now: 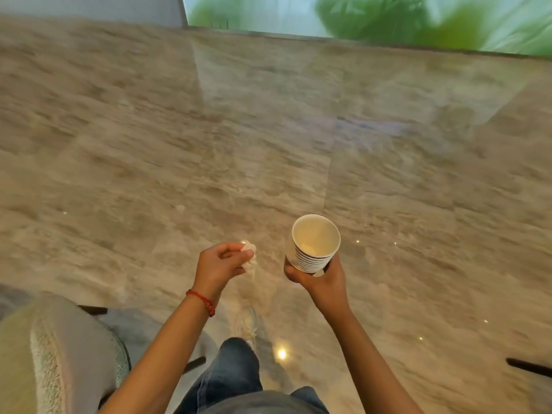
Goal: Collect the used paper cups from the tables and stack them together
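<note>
My right hand point(317, 276) grips a stack of several nested white paper cups point(312, 245) from below and holds it upright over the floor; the top cup looks empty, with a pale inside. To its left, my left hand point(219, 264) pinches a crumpled white tissue point(250, 254) between thumb and fingers. A red thread bracelet sits on that wrist. No table shows in the head view.
Polished grey marble floor point(268, 130) fills the view. A light upholstered chair point(56, 351) stands at the lower left, close to my left arm. A dark furniture leg point(528, 366) pokes in at the lower right. A glass wall with green plants point(388, 19) runs along the far edge.
</note>
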`<state>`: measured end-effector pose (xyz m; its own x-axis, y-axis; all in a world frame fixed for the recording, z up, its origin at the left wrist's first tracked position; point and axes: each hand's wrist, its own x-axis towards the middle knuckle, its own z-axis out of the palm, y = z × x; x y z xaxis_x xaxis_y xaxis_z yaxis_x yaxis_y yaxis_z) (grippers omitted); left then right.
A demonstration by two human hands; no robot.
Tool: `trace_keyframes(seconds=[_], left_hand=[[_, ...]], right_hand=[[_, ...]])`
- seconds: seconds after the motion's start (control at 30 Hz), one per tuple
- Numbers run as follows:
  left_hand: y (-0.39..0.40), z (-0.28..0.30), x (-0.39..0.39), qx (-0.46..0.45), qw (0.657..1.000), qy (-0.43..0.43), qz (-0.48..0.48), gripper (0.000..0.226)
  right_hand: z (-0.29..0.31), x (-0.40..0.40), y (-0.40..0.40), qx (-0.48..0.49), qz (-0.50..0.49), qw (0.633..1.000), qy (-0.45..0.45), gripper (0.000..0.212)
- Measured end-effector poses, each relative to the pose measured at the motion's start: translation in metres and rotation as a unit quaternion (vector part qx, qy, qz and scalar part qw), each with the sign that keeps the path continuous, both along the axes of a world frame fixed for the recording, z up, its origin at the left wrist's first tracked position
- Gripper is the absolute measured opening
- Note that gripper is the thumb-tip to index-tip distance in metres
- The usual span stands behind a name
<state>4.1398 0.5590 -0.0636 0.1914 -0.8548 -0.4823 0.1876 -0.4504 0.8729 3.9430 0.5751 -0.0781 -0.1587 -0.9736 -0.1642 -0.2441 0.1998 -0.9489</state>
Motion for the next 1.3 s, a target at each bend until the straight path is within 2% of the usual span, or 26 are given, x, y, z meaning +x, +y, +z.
trace_keyframes(seconds=[0.33,0.57,0.63,0.73,0.97,1.2,1.3], left_hand=[[-0.119,0.008,0.083,-0.009,0.997,0.019,0.071,0.013],[-0.161,0.012,0.134,-0.003,0.981,0.020,0.195,0.014],[-0.171,0.013,0.151,-0.006,0.972,0.022,0.235,0.013],[-0.187,0.015,0.178,-0.006,0.951,0.018,0.308,0.013],[-0.199,0.023,0.233,0.005,0.883,0.000,0.469,0.012],[-0.185,0.032,0.285,0.015,0.813,0.008,0.582,0.014],[-0.185,0.026,0.318,0.027,0.791,0.001,0.611,0.014]], right_hand=[[0.008,0.076,-0.146,-0.006,0.073,0.997,0.006,0.071],[0.017,0.142,-0.233,0.005,0.192,0.981,0.001,0.079],[0.016,0.165,-0.259,0.002,0.238,0.971,0.004,0.075],[0.015,0.204,-0.301,-0.001,0.308,0.952,0.002,0.077],[0.018,0.299,-0.372,-0.009,0.473,0.881,0.013,0.078],[0.023,0.385,-0.384,-0.019,0.582,0.813,0.018,0.069],[0.012,0.429,-0.384,-0.006,0.603,0.798,0.018,0.067]])
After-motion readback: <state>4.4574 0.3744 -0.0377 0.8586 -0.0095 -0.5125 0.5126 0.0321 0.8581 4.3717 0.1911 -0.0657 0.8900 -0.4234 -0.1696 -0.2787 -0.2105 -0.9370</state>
